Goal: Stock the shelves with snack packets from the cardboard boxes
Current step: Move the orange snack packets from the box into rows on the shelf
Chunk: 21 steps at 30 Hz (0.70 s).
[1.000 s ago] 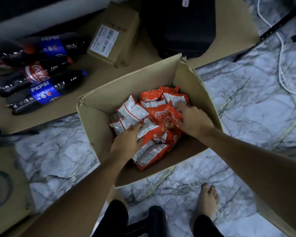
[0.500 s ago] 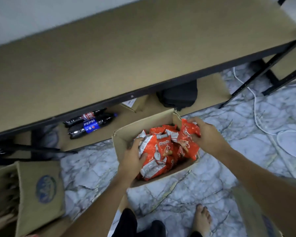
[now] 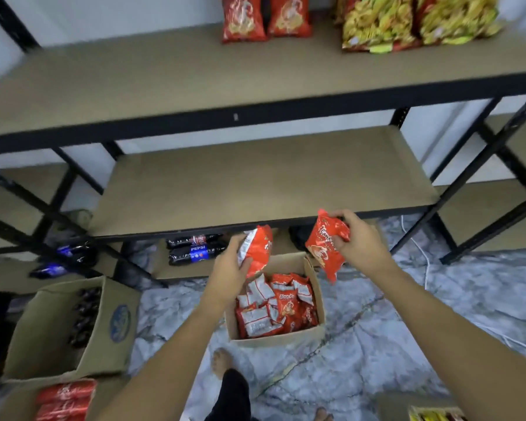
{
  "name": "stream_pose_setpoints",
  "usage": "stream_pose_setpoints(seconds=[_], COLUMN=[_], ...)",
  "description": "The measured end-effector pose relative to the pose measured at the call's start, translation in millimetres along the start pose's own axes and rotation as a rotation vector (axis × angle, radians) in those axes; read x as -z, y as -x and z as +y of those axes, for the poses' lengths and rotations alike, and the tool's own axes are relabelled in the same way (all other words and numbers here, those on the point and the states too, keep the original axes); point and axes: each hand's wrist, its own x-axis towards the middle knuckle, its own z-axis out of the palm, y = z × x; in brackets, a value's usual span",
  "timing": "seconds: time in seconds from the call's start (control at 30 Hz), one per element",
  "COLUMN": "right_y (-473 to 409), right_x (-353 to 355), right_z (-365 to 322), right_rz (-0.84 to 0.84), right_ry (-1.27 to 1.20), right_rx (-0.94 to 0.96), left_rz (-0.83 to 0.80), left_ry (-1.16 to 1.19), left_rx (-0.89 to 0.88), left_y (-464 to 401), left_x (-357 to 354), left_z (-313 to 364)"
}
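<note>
Our fingers (image 3: 342, 214) now curl round a red snack packet in each hand: the left hand (image 3: 230, 265) grips one packet (image 3: 257, 249), the right hand (image 3: 359, 241) another packet (image 3: 327, 243), both lifted clear of the cardboard box (image 3: 286, 338), where half a second ago they were still down among the packets. Below our fingers the box holds many more. Just beyond them lies the bare middle shelf (image 3: 268, 177), so we judge placing comes next. Above that, the upper shelf (image 3: 164, 83) already carries bags.

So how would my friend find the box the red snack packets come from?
Find the black metal shelves. On the marble floor in front, below both hands, sits the small open cardboard box. It alone holds red-and-white snack packets; the bigger box to its left holds dark bottles.
</note>
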Motion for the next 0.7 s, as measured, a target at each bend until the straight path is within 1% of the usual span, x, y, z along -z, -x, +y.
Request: stream_pose_setpoints(seconds=[0.1,0.2,0.4,0.5,0.6,0.7], right_y=[-1.0,-4.7,-19.6,-32.2,-46.2,-61.2], right_x=[27.3,50.7,99.8,128.4,151.1,167.6], right_z=[-29.6,-61.3,-117.6,-144.4,-167.8,-187.4], right_rz=[0.009,0.015,0.046,0.058,0.070,0.093], right_ry=[-0.008,-0.016,0.022,0.034,0.028,0.034], right_rx=[0.067,0.126,0.240,0.295,0.315,0.327], left_rz=[0.057,0.095,0.133,0.125,0.140,0.141], left_ry=[0.012,0.016,0.043,0.092,0.097,0.136], left_rx=[-0.067,-0.090,-0.228,-0.277,-0.336,-0.351], left_y=[-0.1,-1.3,-12.4,-22.3,-36.0,-54.6], left_x=[31.4,61.9,113.8,136.9,157.0,172.4], left_z=[31.3,63.5,121.2,151.9,180.4,200.9])
